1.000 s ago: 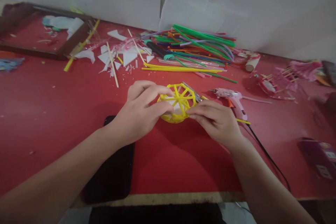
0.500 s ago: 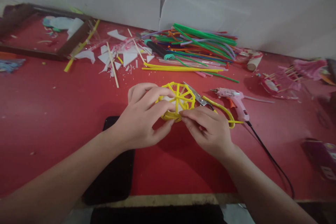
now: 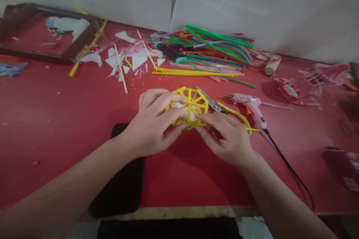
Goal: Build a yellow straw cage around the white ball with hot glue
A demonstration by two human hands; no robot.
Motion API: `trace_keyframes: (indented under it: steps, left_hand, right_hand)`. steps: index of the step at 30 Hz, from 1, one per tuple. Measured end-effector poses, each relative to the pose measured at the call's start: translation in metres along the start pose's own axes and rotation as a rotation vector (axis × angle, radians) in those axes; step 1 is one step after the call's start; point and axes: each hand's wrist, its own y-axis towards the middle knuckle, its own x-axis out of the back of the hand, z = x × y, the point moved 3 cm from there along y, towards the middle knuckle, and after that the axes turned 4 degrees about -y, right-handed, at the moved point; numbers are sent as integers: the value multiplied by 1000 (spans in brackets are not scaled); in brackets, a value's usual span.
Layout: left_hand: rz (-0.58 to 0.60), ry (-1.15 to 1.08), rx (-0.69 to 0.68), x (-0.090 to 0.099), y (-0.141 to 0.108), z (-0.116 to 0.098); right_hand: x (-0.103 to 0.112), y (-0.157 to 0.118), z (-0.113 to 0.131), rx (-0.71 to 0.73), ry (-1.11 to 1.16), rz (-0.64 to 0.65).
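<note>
Between my hands is a small yellow spoked wheel frame (image 3: 190, 103), apparently made of pipe cleaners, with something white behind its spokes. My left hand (image 3: 151, 125) grips its left side, fingers curled over the rim and thumb at the lower edge. At the lower right of the rim, my right hand (image 3: 228, 134) closes thumb and fingers on the frame; the exact contact is partly hidden. Just behind my right hand lie scissors (image 3: 213, 105) with yellow handles, partly covered. A thin yellow strand (image 3: 254, 130) sticks out past that hand.
A pink glue gun (image 3: 249, 104) with a black cord lies right. Yellow pipe cleaners (image 3: 193, 72) lie before a colourful bundle (image 3: 215, 44). White scraps (image 3: 138, 61) and sticks are at back left. A black phone (image 3: 120, 185) lies under my left forearm. A brown frame (image 3: 33, 54) stands far left.
My right hand has shifted slightly right along the wheel's lower rim, and its fingertips are a little farther from my left thumb. My left hand keeps its grip.
</note>
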Motion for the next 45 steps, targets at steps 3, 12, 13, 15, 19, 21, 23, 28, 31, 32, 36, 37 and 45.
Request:
trace_keyframes:
  steps: [3, 12, 13, 15, 19, 21, 23, 28, 31, 32, 36, 37, 45]
  left_hand:
    - [2, -12, -5, 2, 0, 0]
    - [-11, 101, -78, 0, 3, -11]
    - [-12, 124, -90, -1, 3, -12]
    - [-19, 155, -113, 0, 4, -14]
    - [-19, 167, -116, 1, 4, -13]
    - [-22, 156, -106, 2, 4, -13]
    - [-27, 147, -98, 2, 4, -12]
    - [-32, 151, -105, 1, 3, -13]
    - [-47, 131, -109, 1, 3, -12]
    - [-47, 122, -107, 1, 3, -12]
    - [-19, 95, -92, 1, 2, -11]
    - [-13, 89, -89, 1, 2, -10]
    - [-11, 60, -61, 0, 1, -9]
  right_hand:
    - [3, -1, -4, -8, -23, 25]
    - [0, -1, -2, -34, 11, 37]
    - [-1, -1, -1, -42, 18, 34]
    - [-2, 0, 3, -58, 24, 25]
    - [-1, 0, 6, -61, 20, 31]
    - [1, 0, 5, -57, 10, 35]
    - [4, 0, 1, -53, 1, 32]
    - [11, 1, -8, 25, -48, 76]
    - [14, 2, -12, 57, -73, 92]
    - [14, 2, -13, 55, -66, 90]
    - [15, 2, -15, 27, -15, 103]
    - [15, 2, -15, 22, -4, 110]
    - [14, 3, -14, 17, 57, 127]
